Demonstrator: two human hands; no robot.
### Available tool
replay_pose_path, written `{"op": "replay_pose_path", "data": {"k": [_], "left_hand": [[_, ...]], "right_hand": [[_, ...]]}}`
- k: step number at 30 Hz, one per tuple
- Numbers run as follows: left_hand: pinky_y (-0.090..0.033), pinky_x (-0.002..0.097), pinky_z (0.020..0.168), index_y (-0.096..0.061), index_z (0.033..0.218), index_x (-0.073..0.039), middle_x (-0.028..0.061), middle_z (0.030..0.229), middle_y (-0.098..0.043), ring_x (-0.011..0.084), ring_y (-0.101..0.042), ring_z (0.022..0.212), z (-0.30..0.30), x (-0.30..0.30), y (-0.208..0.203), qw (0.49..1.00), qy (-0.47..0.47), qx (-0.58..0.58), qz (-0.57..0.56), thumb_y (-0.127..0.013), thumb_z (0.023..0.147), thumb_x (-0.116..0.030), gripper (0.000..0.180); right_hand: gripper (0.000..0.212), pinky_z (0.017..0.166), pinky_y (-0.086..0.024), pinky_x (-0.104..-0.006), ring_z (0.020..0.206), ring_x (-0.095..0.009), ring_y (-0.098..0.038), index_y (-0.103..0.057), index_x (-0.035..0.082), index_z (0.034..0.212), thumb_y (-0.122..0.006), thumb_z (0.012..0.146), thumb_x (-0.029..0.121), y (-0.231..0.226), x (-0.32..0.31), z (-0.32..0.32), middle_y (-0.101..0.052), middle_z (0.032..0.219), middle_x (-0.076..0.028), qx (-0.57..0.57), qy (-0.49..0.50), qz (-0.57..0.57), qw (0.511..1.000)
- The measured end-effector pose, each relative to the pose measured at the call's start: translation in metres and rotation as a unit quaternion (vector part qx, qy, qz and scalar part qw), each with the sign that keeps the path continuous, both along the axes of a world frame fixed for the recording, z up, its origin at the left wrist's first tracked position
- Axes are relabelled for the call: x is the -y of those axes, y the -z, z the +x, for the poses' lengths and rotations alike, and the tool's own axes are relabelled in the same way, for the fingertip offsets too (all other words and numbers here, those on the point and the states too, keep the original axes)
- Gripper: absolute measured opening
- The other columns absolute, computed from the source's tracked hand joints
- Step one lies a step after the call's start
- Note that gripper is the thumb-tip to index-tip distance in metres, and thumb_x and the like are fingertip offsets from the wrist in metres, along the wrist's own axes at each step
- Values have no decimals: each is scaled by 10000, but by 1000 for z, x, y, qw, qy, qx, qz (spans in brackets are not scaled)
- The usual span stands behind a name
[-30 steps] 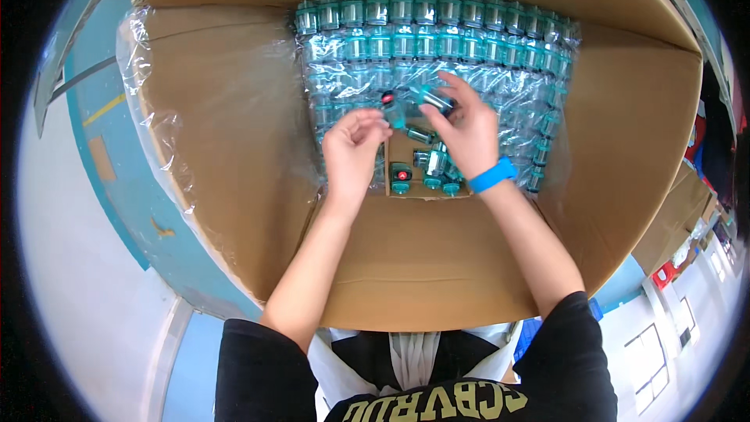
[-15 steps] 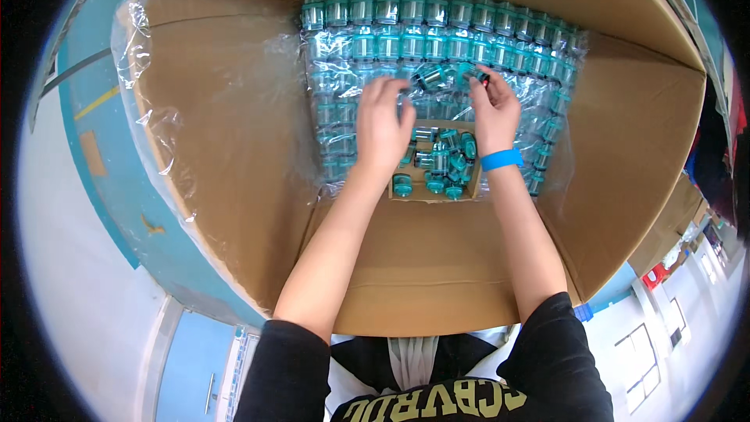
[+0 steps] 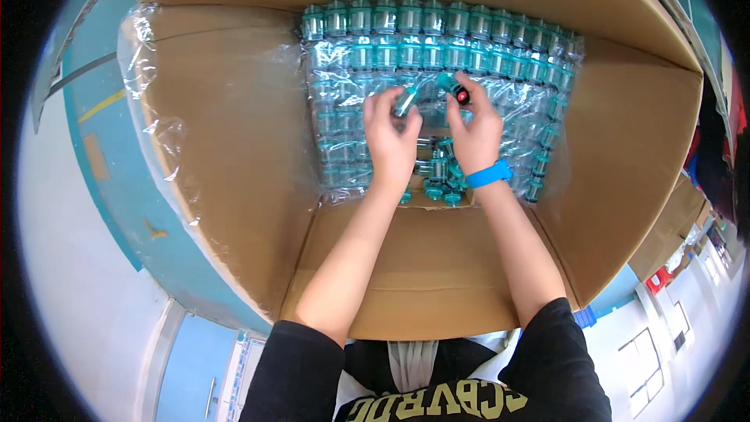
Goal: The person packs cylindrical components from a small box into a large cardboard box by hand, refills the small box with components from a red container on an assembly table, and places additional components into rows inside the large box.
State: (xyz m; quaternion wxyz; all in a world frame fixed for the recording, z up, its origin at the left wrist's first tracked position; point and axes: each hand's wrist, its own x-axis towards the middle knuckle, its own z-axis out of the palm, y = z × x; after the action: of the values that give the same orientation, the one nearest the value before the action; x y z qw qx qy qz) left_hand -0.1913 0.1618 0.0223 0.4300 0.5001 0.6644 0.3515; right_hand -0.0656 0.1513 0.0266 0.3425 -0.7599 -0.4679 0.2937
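Inside a large cardboard box, my left hand is closed on a small clear jar with teal ends, held tilted between thumb and fingers. Just to the right, my right hand grips another teal-ended jar together with, or close by, a small black piece with a red centre; whether the two are joined I cannot tell. Below my hands sits a small cardboard tray with several loose teal jars in it, partly hidden by my hands.
Rows of standing teal jars line the far side, with clear plastic film over the nearer rows. The big box's walls rise around my arms. A blue band circles my right wrist.
My left hand has gone from loosely open to holding a jar. My right hand has come slightly left and nearer, turning the black-and-red piece into plainer view.
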Motion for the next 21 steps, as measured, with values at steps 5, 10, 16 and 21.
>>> {"op": "replay_pose_path", "data": {"k": [5,10,16,21], "left_hand": [[-478,205,680,-573,1219,25,103,1105,-613,58,-550,793,-27,-6,-5,981,-72,156,-89,-629,874,-16,353],[-468,194,760,-490,1325,62,48,952,-654,37,-570,851,-53,-25,-4,971,-39,213,-100,-590,925,-68,432],[-503,220,811,-535,1271,56,141,1018,-659,109,-627,921,-81,-44,-10,955,-36,255,-146,-664,855,4,438],[-512,228,808,-536,1253,67,169,1108,-637,127,-628,961,-94,-57,-12,957,-26,244,-153,-683,816,9,464]], "right_hand": [[359,782,-555,-343,926,-247,-679,-580,13,1183,-674,840,62,0,-15,-58,-659,1087,-171,-68,-10,-33,997],[285,811,-514,-269,947,-132,-629,-583,-12,1164,-621,887,44,10,-34,-80,-661,1074,-117,-305,70,-55,948],[290,848,-518,-273,917,-106,-609,-584,22,1211,-583,926,75,19,-50,-73,-659,991,-55,-455,41,-88,885],[384,873,-522,-304,1033,-182,-624,-558,-27,1213,-668,849,34,29,-54,-75,-633,1129,-175,-426,-5,-54,903]]}}
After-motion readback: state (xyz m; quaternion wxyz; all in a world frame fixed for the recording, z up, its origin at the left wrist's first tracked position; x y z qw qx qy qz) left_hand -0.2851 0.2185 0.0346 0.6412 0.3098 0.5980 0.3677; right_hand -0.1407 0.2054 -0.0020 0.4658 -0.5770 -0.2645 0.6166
